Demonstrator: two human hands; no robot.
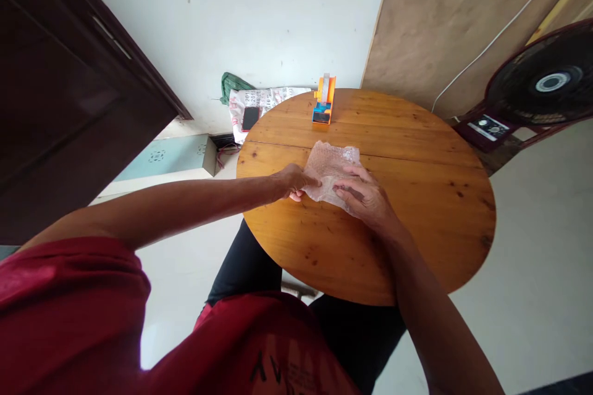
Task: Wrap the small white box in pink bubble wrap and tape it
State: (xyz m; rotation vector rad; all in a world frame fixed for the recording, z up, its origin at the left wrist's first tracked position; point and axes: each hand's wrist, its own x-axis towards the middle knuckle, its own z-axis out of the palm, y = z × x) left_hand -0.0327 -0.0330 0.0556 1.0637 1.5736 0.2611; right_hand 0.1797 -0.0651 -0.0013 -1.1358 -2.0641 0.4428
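Red T-shirt (259, 345) fronts the bubble wrap (330, 163); left hand (296, 180) pinches its left edge, right hand (370, 200) spreads over its right; probably light, soft, best edge-held.

Tape dispenser (324, 100) behind bubble wrap (328, 163)

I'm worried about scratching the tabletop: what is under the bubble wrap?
The wooden table shows around the bubble wrap. The left hand holds its left edge; the right hand lies over it. Whatever is directly beneath is covered.
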